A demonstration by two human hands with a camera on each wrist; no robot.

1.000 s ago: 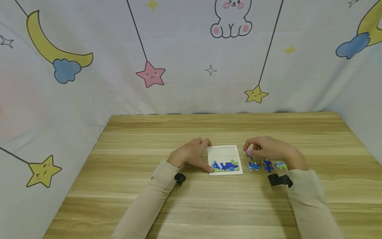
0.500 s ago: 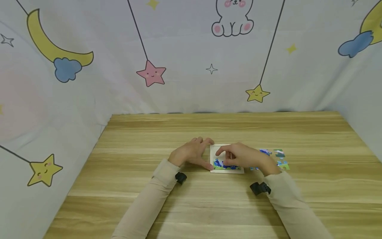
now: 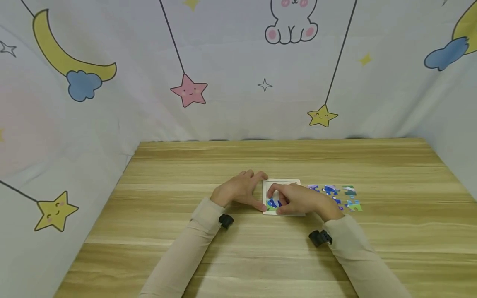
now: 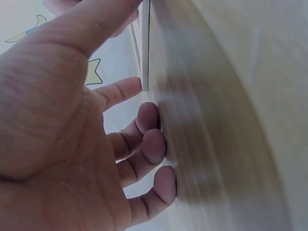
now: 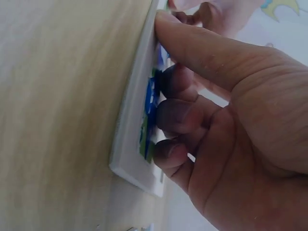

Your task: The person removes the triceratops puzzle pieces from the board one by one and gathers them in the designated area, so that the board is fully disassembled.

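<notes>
A white square puzzle tray (image 3: 287, 180) lies on the table, with blue and green jigsaw pieces (image 3: 273, 203) along its near side. My left hand (image 3: 240, 189) grips the tray's left side, thumb at the near corner and index finger at the far one. In the left wrist view, that index finger (image 4: 122, 89) touches the tray's edge. Over the tray, my right hand (image 3: 299, 199) has curled fingers against the placed pieces and its thumb (image 5: 187, 36) by the near rim. Whether it pinches a piece is hidden. It covers much of the picture.
Several loose jigsaw pieces (image 3: 329, 189) lie right of the tray, partly behind my right hand. A green and light-blue piece (image 3: 354, 205) is at their near right. The wooden table (image 3: 223, 256) ends at a patterned cloth backdrop (image 3: 231, 120).
My right hand has moved left from the loose pieces onto the tray, and its thumb has shifted toward the near-left part of the tray. The left hand keeps its grip on the tray.
</notes>
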